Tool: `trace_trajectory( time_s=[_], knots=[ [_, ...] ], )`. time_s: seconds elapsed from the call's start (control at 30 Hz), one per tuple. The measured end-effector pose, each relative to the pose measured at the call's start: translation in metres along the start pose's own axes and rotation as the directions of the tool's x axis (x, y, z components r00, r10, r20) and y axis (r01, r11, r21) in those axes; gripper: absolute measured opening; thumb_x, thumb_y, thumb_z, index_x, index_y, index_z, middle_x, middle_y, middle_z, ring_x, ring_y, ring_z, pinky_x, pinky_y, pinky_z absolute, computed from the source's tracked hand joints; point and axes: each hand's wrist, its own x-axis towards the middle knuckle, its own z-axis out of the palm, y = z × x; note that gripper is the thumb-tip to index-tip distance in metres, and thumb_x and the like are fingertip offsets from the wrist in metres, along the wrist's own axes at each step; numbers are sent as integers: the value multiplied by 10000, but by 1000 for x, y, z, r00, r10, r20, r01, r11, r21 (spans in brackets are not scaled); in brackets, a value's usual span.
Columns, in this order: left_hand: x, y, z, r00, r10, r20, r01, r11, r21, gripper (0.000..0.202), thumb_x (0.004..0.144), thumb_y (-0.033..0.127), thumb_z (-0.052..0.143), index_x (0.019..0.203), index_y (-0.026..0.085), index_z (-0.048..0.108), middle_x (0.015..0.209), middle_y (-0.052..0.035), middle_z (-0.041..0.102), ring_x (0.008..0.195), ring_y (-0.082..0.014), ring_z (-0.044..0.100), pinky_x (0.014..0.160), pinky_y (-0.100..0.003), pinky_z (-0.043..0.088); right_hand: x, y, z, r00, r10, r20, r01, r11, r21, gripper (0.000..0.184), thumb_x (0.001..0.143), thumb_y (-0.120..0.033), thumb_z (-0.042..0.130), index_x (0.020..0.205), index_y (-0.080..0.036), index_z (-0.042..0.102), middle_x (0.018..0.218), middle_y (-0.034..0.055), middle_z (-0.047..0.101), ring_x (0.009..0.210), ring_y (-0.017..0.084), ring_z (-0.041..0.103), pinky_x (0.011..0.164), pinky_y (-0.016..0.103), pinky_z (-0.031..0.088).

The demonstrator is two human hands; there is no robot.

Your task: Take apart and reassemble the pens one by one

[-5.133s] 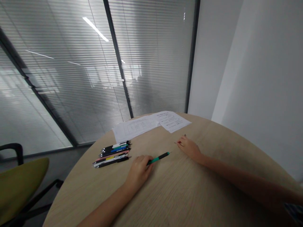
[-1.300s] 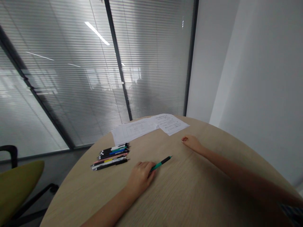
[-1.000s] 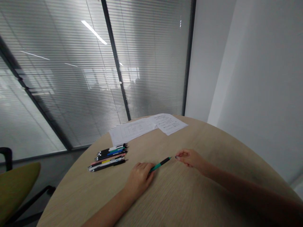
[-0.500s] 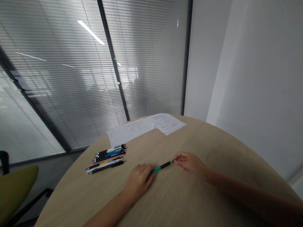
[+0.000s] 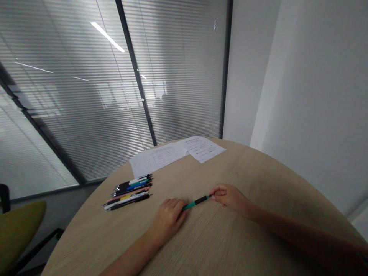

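Observation:
A green pen [image 5: 189, 206] with a black grip lies between my two hands, low over the table. My left hand [image 5: 169, 216] is closed round its green end and rests near the tabletop. At the other end, beyond the black grip, the fingertips of my right hand [image 5: 225, 195] pinch the pen's narrow tip. The fingers cover most of that tip, so any small part there cannot be made out. Left of my left hand lies a row of several pens [image 5: 129, 191], side by side, in black, white, blue, pink and yellow.
Printed paper sheets [image 5: 158, 159] lie at the far edge of the round wooden table [image 5: 247, 245]. A green chair [image 5: 21, 224] stands at the left. Behind the table are a glass partition with blinds [image 5: 184, 76] and a white wall [image 5: 316, 96].
The view has shifted very slightly. My right fingertips have moved a little at the pen's tip, where less of the silvery part shows. My left hand keeps its hold.

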Motion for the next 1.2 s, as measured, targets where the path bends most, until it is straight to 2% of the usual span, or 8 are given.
trace_trajectory(
  time_s=[0.33, 0.57, 0.77, 1.0, 1.2],
  knots=[
    [0, 0, 0, 1000, 6, 6, -6, 1000, -10, 199, 828, 235, 358, 847, 170, 545, 707, -46, 627, 652, -162, 575, 594, -277, 435, 0, 0, 1, 1000, 1, -12, -1, 999, 47, 150, 616, -302, 609, 719, -197, 583, 606, -29, 574, 435, 49, 424, 403, 160, 319],
    [-2, -1, 1, 999, 10, 34, -10, 1000, 17, 193, 824, 232, 364, 848, 174, 547, 721, -44, 630, 656, -163, 570, 597, -280, 438, 2, 1, 3, 999, 48, 4, -48, 995, 85, 146, 594, -292, 627, 704, -201, 592, 560, -45, 555, 392, 36, 387, 382, 157, 298],
    [-1, 0, 1, 999, 43, 9, -43, 999, 30, 202, 828, 218, 349, 861, 173, 544, 698, -44, 627, 645, -161, 572, 582, -273, 437, -3, -8, 5, 996, 84, -5, -83, 990, 115, 112, 578, -237, 626, 675, -196, 588, 511, -65, 514, 384, 32, 372, 380, 153, 283],
    [-2, 1, 0, 998, 66, 16, -67, 997, 38, 198, 833, 218, 347, 833, 166, 538, 706, -44, 630, 638, -164, 575, 584, -285, 446, -3, -5, 5, 996, 93, -3, -92, 992, 86, 115, 592, -255, 610, 685, -188, 602, 495, -64, 492, 373, 31, 361, 372, 159, 262],
    [-3, 6, -3, 988, 130, -83, -125, 990, 58, 245, 856, 231, 305, 829, 161, 538, 672, -42, 624, 603, -146, 569, 562, -266, 441, -4, -2, 4, 997, 72, 6, -72, 997, 11, 161, 649, -317, 585, 641, -157, 591, 425, -65, 428, 371, 35, 354, 377, 156, 263]
  ],
)
